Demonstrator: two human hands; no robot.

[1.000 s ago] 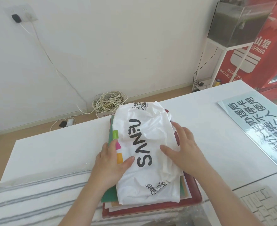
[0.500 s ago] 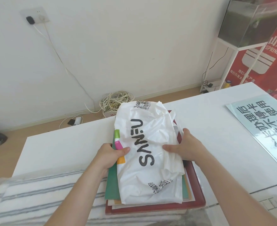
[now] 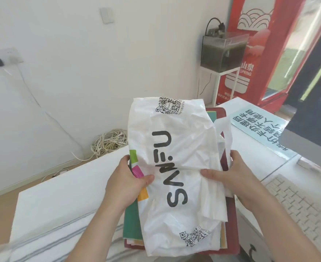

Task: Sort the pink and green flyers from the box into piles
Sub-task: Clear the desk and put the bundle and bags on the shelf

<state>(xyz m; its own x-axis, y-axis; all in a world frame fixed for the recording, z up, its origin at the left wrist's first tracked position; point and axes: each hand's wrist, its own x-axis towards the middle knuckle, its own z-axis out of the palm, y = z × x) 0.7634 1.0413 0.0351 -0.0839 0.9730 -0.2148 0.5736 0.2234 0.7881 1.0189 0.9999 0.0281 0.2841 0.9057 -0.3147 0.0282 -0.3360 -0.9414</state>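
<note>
Together, left hand (image 3: 126, 183), right hand (image 3: 232, 178) round box (image 3: 231, 235)

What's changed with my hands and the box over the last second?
The left hand and right hand went from lying flat on the white bag to gripping the box by its sides, thumbs on top. The box looks lifted off the table, toward you. The bag still lies over the flyers.

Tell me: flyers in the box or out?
In. The flyers lie stacked in the red box, mostly covered by the white bag, which the left hand and right hand pinch.
</note>
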